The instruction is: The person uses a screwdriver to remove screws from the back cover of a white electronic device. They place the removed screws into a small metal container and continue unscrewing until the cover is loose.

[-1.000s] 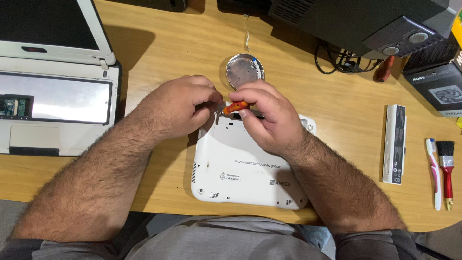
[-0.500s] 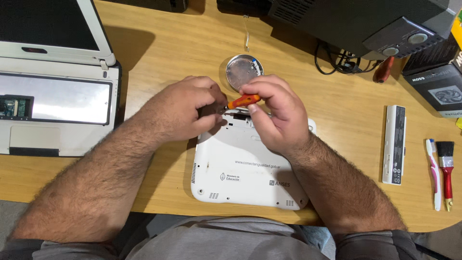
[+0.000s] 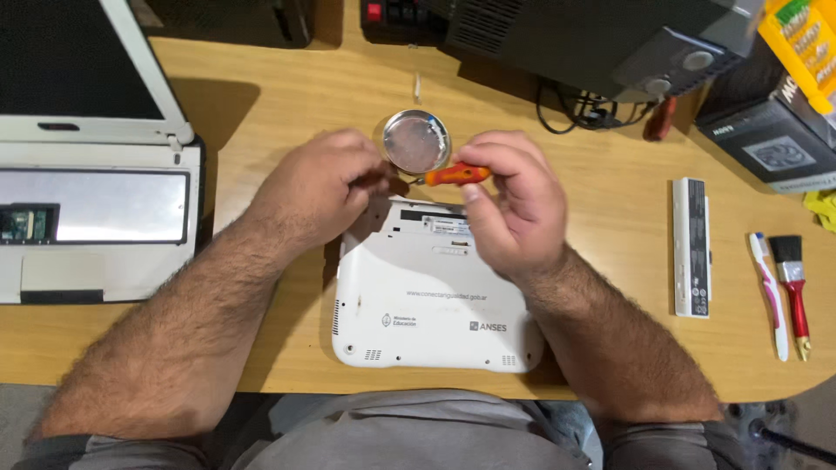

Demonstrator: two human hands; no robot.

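A tiny screw could slip from your fingers and roll off the table (image 3: pixel 287 96) if you miss the tin (image 3: pixel 416 141) just beyond the netbook (image 3: pixel 431 296), which lies face down before you. Your right hand (image 3: pixel 514 204) is curled tight around the screwdriver (image 3: pixel 455 174), tip aimed left. Your left hand (image 3: pixel 318 187) pinches at that tip; what it holds I cannot tell.
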